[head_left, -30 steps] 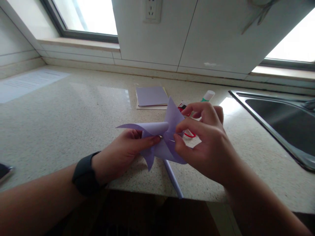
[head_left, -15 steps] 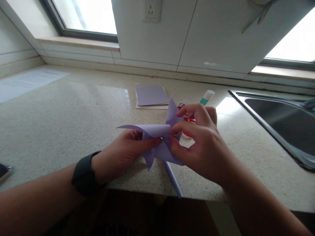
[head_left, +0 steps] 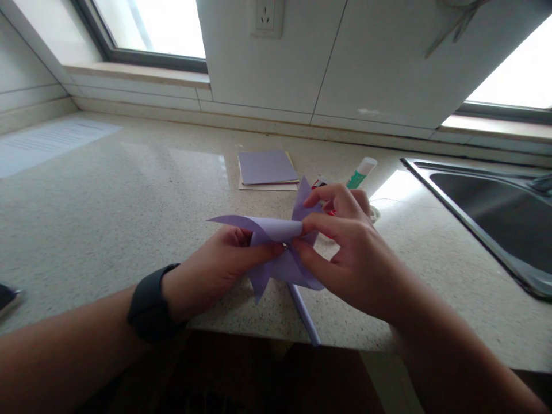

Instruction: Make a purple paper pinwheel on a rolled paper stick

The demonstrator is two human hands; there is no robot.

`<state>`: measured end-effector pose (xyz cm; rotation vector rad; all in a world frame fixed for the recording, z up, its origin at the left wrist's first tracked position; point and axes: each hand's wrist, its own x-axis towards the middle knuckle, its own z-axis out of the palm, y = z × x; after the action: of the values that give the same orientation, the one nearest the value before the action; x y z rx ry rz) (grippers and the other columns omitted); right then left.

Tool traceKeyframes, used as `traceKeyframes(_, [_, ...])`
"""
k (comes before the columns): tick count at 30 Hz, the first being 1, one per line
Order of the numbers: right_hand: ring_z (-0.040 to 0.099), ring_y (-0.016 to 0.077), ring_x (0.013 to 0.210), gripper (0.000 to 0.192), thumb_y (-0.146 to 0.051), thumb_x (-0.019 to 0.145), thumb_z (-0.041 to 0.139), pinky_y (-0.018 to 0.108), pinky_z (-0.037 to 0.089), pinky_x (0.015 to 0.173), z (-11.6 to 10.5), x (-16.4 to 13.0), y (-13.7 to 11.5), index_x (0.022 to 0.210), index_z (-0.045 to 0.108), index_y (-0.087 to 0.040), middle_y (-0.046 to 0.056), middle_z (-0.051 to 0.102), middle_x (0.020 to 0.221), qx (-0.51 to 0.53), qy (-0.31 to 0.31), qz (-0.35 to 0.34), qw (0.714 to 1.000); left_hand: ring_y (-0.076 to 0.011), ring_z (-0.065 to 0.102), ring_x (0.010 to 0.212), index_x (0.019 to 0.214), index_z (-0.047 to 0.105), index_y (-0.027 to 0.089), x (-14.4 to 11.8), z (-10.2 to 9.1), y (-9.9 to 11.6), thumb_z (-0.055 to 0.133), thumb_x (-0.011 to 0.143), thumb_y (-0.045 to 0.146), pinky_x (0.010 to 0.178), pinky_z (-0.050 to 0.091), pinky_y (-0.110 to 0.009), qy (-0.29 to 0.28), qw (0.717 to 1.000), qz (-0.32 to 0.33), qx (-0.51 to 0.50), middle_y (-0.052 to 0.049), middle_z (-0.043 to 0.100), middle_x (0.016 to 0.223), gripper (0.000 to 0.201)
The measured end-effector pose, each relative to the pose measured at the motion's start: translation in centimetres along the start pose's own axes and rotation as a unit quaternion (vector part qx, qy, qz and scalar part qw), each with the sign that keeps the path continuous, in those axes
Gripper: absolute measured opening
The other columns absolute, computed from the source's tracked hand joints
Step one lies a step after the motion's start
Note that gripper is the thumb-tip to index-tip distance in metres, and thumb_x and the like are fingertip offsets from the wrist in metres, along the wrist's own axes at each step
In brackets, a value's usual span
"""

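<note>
So the right hand (head_left: 353, 259) has slid a bit left and down since a second ago, thumb and forefinger now closing right at the hub of the lilac folded-paper pinwheel (head_left: 280, 247), and the green-and-white glue stick (head_left: 361, 172) behind it shows more. The left hand (head_left: 215, 270) hasn't really budged.

Fingers first: the right thumb and index pinch a curled vane tip against the small shiny pin at the center. The left thumb presses the same spot from the other side, its other fingers tucked behind the paper, probably bracing the wheel so the tip stays put.

Everything relative to the pinwheel: one lilac rolled-paper stick (head_left: 304, 313) runs from under it toward the counter edge. One stack of lilac square sheets (head_left: 267, 168) lies behind it, the one glue stick behind-right, and the steel sink (head_left: 487, 213) far right. A dark wristband (head_left: 149, 310) wraps the left wrist.
</note>
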<state>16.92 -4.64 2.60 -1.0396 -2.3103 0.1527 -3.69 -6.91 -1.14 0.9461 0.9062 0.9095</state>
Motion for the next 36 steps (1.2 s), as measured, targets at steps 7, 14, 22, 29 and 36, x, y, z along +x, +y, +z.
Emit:
traceKeyframes(7, [0.047, 0.0316, 0.117, 0.005, -0.025, 0.085, 0.069, 0.055, 0.041, 0.1, 0.0, 0.0, 0.3, 0.09, 0.07, -0.024, 0.009, 0.056, 0.118, 0.008, 0.009, -0.001, 1.0, -0.0201, 0.07, 0.091, 0.108, 0.08, 0.02, 0.2, -0.1, -0.2, 0.081, 0.084, 0.03, 0.083, 0.051, -0.028, 0.002, 1.0, 0.016, -0.015, -0.008, 0.079, 0.108, 0.026])
traceKeyframes(14, [0.056, 0.0267, 0.107, 0.021, -0.028, 0.086, 0.067, 0.046, 0.048, 0.09, -0.2, 0.0, 1.7, 0.106, 0.062, -0.024, 0.008, 0.055, 0.113, 0.076, 0.09, 0.039, 0.992, -0.017, 0.069, 0.085, 0.101, 0.08, 0.015, 0.3, 0.3, 0.3, 0.081, 0.083, 0.026, 0.081, 0.051, -0.027, 0.013, 0.998, 0.006, -0.068, -0.009, 0.078, 0.102, 0.02])
traceKeyframes(22, [0.05, 0.0121, 0.056, 0.006, -0.025, 0.094, 0.055, 0.025, 0.037, 0.049, 0.7, 0.6, 3.7, 0.098, 0.057, -0.022, -0.004, 0.054, 0.067, 0.343, 0.065, 0.167, 0.922, -0.0157, 0.068, 0.08, 0.097, 0.078, 0.011, 0.2, 0.3, 0.5, 0.083, 0.079, 0.022, 0.076, 0.052, -0.024, 0.057, 0.994, 0.006, -0.098, -0.01, 0.077, 0.098, 0.022])
traceKeyframes(29, [0.058, 0.0134, 0.07, 0.016, -0.02, 0.092, 0.06, 0.027, 0.045, 0.059, -1.0, -0.3, 6.9, 0.108, 0.061, -0.022, 0.0, 0.064, 0.083, 0.346, -0.107, 0.116, 0.925, -0.0149, 0.069, 0.081, 0.102, 0.078, 0.009, 0.1, 0.1, 0.7, 0.083, 0.079, 0.018, 0.078, 0.055, -0.024, 0.026, 0.99, 0.007, -0.138, -0.011, 0.077, 0.099, 0.024])
traceKeyframes(36, [0.065, 0.0179, 0.09, 0.009, -0.019, 0.094, 0.061, 0.035, 0.053, 0.076, -2.1, 0.0, 6.9, 0.098, 0.069, -0.021, 0.004, 0.068, 0.097, 0.257, -0.13, -0.038, 0.957, -0.013, 0.068, 0.082, 0.103, 0.078, 0.011, 0.1, 0.2, 0.5, 0.08, 0.083, 0.017, 0.078, 0.054, -0.022, 0.011, 0.989, 0.022, -0.143, -0.009, 0.077, 0.099, 0.021])
